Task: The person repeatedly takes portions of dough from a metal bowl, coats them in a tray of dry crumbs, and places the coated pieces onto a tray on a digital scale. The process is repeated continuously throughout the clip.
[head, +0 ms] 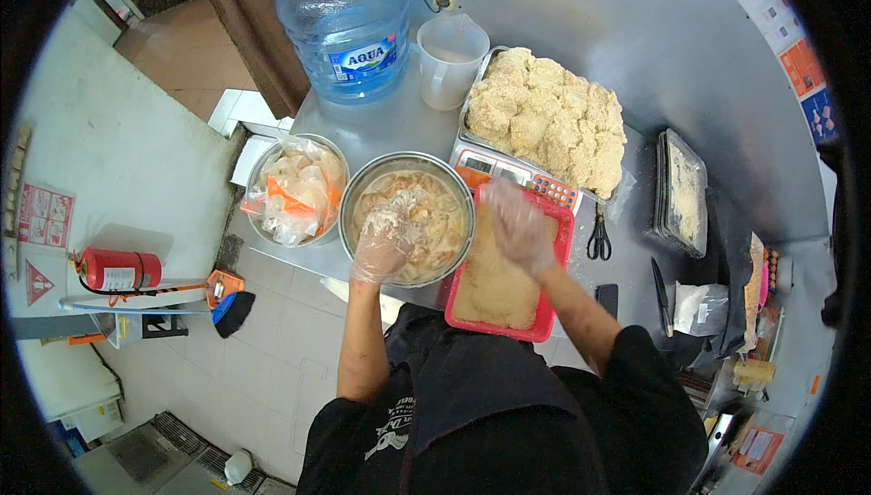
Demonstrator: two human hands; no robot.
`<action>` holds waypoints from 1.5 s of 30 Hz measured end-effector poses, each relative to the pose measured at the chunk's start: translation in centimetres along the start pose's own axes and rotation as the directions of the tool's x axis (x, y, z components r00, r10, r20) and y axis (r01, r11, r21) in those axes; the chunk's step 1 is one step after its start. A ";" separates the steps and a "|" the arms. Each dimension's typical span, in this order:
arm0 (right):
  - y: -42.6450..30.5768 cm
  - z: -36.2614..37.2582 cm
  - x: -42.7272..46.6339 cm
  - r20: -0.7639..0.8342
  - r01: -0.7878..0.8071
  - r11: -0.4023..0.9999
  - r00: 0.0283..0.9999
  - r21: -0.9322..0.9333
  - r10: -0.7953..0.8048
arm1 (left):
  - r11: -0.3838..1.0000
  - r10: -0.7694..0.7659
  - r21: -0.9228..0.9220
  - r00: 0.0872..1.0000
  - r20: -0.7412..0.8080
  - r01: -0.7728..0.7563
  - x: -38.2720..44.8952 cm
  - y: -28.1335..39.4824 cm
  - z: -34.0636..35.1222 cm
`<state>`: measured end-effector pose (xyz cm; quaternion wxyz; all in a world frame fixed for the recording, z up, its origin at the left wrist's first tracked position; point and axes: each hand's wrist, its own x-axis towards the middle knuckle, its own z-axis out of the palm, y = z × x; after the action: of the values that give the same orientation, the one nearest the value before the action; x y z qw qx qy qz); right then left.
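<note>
My left hand (382, 246), in a clear plastic glove, reaches into a round steel bowl (350, 250). Wet, pale batter with meat-like pieces (435, 212) fills the bowl, and batter coats my fingers. Whether they grip a piece is hidden. Also gloved, my right hand (514, 226) is over the far part of a red plastic tray (565, 250) and is blurred by motion. Fine tan breadcrumbs (500, 291) cover the tray's bottom. Behind the tray, a steel pan of crumb-coated pieces (548, 121) rests on a digital scale (480, 163).
Left of the bowl stands another steel bowl with plastic bags (296, 189). A large blue water jug (347, 25) and a measuring jug (449, 63) are at the back. Scissors (599, 236), a phone-like dark object (606, 299), a knife (660, 294) and stacked plastic containers (682, 192) lie to the right.
</note>
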<state>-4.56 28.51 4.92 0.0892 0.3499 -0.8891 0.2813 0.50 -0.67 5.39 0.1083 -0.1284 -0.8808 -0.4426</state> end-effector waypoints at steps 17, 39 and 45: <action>0.7 2.8 -11.6 0.092 -0.628 0.761 0.758 -0.165 0.645 | 0.890 0.403 -0.405 0.775 0.487 -0.208 9.1 10.2 4.3; -0.8 3.2 -11.2 0.460 -0.762 0.626 0.501 -0.168 0.733 | 0.750 -0.531 0.661 0.591 0.607 -0.005 -0.8 -1.3 3.1; 1.1 1.1 -10.3 0.271 -0.650 0.756 0.715 -0.082 0.644 | 0.750 -0.610 0.613 0.618 0.496 0.248 -2.0 -4.1 6.4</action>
<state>2.31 34.43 -0.15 -0.1458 0.0543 -0.9556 0.2501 0.55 1.89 -2.08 -0.3011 -0.0240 -0.9427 -0.1415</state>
